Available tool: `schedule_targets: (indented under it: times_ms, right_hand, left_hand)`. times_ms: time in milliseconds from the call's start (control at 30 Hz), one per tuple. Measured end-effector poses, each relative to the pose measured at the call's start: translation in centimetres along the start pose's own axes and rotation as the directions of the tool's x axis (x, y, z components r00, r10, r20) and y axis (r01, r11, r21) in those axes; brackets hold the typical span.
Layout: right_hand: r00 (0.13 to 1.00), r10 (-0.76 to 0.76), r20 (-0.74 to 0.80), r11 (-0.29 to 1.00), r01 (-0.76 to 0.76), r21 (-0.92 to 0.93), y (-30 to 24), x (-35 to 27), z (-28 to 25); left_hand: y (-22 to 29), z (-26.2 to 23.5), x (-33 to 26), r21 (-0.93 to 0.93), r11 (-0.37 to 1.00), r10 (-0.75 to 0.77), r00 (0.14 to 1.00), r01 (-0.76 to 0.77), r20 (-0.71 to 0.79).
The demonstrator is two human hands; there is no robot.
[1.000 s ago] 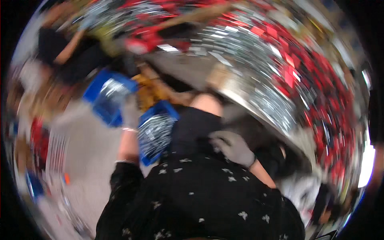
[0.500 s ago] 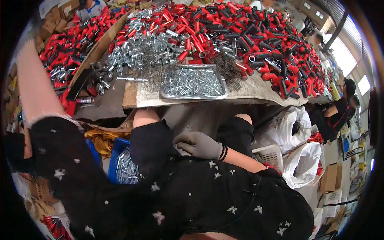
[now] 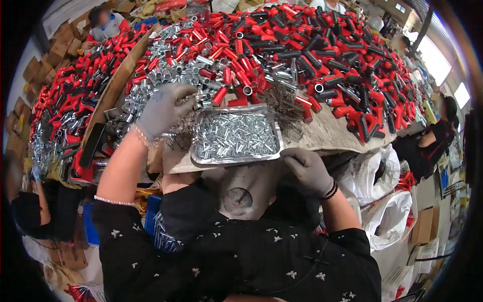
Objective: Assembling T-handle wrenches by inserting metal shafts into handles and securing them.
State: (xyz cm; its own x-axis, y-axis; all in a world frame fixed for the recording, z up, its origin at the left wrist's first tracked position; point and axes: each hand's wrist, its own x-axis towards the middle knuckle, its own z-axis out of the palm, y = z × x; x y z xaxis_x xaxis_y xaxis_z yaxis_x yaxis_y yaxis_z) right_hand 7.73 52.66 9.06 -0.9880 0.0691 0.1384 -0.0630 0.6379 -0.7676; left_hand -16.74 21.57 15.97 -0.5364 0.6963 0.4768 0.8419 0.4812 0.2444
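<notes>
Messy workshop, cloth-covered table [image 3: 342, 137] | metal tray [image 3: 234, 160] of loose pins [image 3: 236, 135] at front edge | prob bendy, spilly, I'd grab opposite rims | hands apart: left hand [image 3: 163, 111] half-curled by silver tubes [image 3: 168, 65], right hand [image 3: 309, 172] at tray corner, can't tell if gripping

A wide table [image 3: 337, 138] is spanning the upper half of the frame, its pale surface showing right of centre. Red-and-black pieces [image 3: 322, 65] are lying heaped across the upper right; silver fittings [image 3: 167, 73] are crowding the upper left of centre (quite a glitter from where I'm standing). A shallow metal tray [image 3: 236, 159] is sitting mid-frame near the edge, with dark mesh [image 3: 282, 115] lying just beside it.
</notes>
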Motion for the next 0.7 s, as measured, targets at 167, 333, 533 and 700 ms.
schedule_targets:
  times_ms: [167,333,533,700]
  right_hand:
    - [0.935,-0.348,-0.064,0.936,0.343,-0.079,-3.6,10.1,1.7]
    - [0.984,-0.176,0.004,0.887,0.160,-0.433,-4.5,26.9,8.0]
    - [0.979,0.131,0.154,0.683,0.023,-0.730,-3.1,35.7,12.2]
    - [0.981,0.045,0.188,0.621,0.121,-0.774,-6.3,32.3,8.8]
  left_hand:
    - [-1.7,-2.3,0.6,0.194,0.977,-0.091,0.996,0.089,0.000]
    - [-3.4,-3.3,-5.3,0.214,0.904,-0.343,0.927,0.370,-0.154]
    - [-7.9,-3.4,-14.6,0.343,0.773,-0.542,0.837,0.533,-0.079]
    - [-11.5,0.1,-13.8,0.365,0.916,-0.196,0.979,0.163,0.053]
